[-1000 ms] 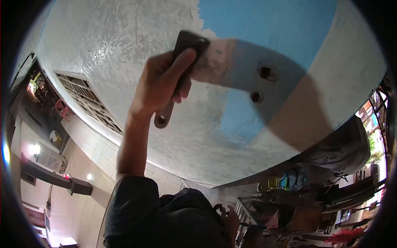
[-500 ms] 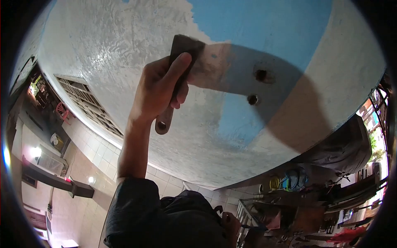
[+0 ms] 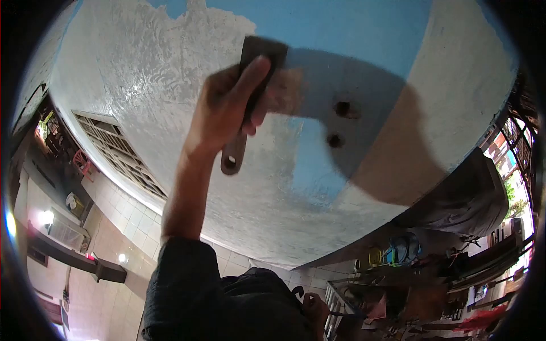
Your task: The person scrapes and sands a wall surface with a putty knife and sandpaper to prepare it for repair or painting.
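Note:
My left hand (image 3: pixel 230 102) is raised to the wall (image 3: pixel 250 199), wrapped round the handle of a scraper (image 3: pixel 233 156). Its thumb lies along the tool, and the wide dark blade is at the top, close to the wall's patchy grey and blue surface. A large shadow falls to the right, over two dark holes (image 3: pixel 343 109) in the wall. Low in the view, by my dark clothing, my right hand (image 3: pixel 315 310) has curled fingers; what it holds, if anything, is not clear.
A slatted vent (image 3: pixel 116 149) is set in the wall at the left. Below it runs a tiled floor (image 3: pixel 122 213). Dark sheeting (image 3: pixel 463 199) hangs at the right, above a metal rack (image 3: pixel 333 310) and cluttered items. A beam (image 3: pixel 71 256) crosses the lower left.
My left hand and the scraper have shifted slightly up and right in view, while the wall's holes and blue patch appear further left. The right hand stays low, by my clothing.

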